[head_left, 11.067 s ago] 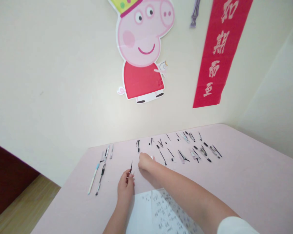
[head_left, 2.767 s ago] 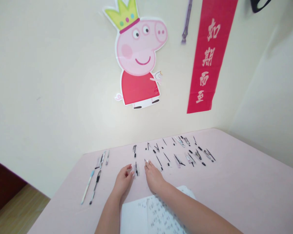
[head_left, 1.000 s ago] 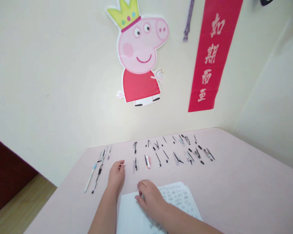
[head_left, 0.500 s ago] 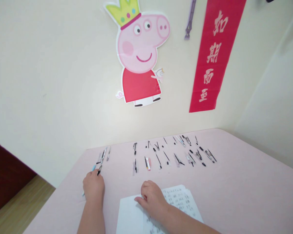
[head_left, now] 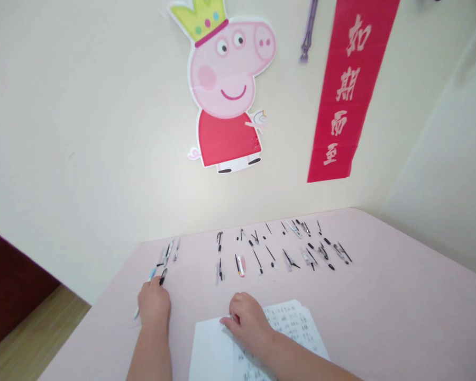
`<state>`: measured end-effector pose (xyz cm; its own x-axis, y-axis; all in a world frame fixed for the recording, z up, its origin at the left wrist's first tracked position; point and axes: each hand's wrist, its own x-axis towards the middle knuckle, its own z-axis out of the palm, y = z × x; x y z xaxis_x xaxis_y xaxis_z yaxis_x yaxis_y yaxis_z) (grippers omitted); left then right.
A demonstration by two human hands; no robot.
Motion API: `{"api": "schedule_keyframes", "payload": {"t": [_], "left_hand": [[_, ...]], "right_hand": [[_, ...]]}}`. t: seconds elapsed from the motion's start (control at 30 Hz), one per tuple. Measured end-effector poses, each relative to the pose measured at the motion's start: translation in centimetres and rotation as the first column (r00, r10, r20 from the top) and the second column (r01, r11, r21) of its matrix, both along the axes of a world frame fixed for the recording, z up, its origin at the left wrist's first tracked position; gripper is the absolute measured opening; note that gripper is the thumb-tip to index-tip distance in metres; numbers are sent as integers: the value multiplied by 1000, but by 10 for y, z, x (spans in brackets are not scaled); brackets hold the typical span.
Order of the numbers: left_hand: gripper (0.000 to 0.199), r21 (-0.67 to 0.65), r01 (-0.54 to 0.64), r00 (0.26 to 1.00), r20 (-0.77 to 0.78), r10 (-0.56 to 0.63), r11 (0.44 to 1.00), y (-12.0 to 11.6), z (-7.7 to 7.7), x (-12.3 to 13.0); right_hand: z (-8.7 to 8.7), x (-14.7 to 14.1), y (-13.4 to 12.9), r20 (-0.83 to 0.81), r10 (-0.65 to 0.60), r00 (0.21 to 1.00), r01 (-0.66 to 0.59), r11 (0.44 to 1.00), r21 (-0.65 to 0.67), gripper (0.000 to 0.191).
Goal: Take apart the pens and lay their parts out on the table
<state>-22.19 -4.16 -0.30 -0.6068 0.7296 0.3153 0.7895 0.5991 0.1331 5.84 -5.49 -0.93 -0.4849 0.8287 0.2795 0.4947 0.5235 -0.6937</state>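
Note:
My left hand (head_left: 154,302) rests at the table's left side, its fingers curled and mostly hidden from me. A black pen (head_left: 163,275) sticks out beyond its fingertips and appears to be in its grip. Along the left edge of this hand lies a light blue and white pen (head_left: 151,274), partly covered by it. My right hand (head_left: 249,321) lies on an open notebook (head_left: 210,344) with handwriting on the right page. Its fingers are curled into a loose fist, the thumb over the page; I see nothing held in it.
Two rows of pen parts (head_left: 257,260), with caps, refills and clear barrels, spread across the pink table (head_left: 381,296). Several clear pens (head_left: 168,253) lie beyond my left hand. The wall behind bears a cartoon pig cutout (head_left: 230,95) and a red banner (head_left: 349,90).
My left hand has shifted slightly right, and the black pen at its fingertips has moved a little with it. My right hand stays on the notebook.

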Motion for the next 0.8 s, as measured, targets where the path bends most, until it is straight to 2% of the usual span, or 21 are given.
{"api": "schedule_keyframes", "payload": {"t": [0.17, 0.33, 0.4, 0.47, 0.63, 0.73, 0.8], "left_hand": [[40, 15, 48, 998, 45, -49, 999, 2, 4, 3], [38, 152, 188, 930, 291, -226, 970, 12, 9, 9], [37, 231, 259, 858, 390, -333, 938, 15, 13, 14], [37, 326, 310, 737, 512, -442, 893, 17, 19, 24], [45, 412, 386, 423, 716, -555, 825, 11, 36, 61], [43, 425, 469, 325, 732, -599, 774, 6, 35, 84], [41, 450, 507, 294, 711, -639, 735, 4, 30, 95]], "right_hand": [[1, 0, 0, -14, 2, 1000, -2, 1000, -5, 30], [8, 1, -1, -33, -32, 999, 31, 999, -44, 27], [9, 2, 0, -47, -46, 998, 43, 998, -51, 25], [8, 1, 0, -59, -54, 997, 51, 997, -53, 25], [4, 0, 3, -87, -56, 995, 50, 997, -64, 31], [0, 0, 6, -144, -64, 988, 54, 996, -73, 34], [-2, 0, 8, -202, -101, 974, 85, 993, -88, 33]]}}
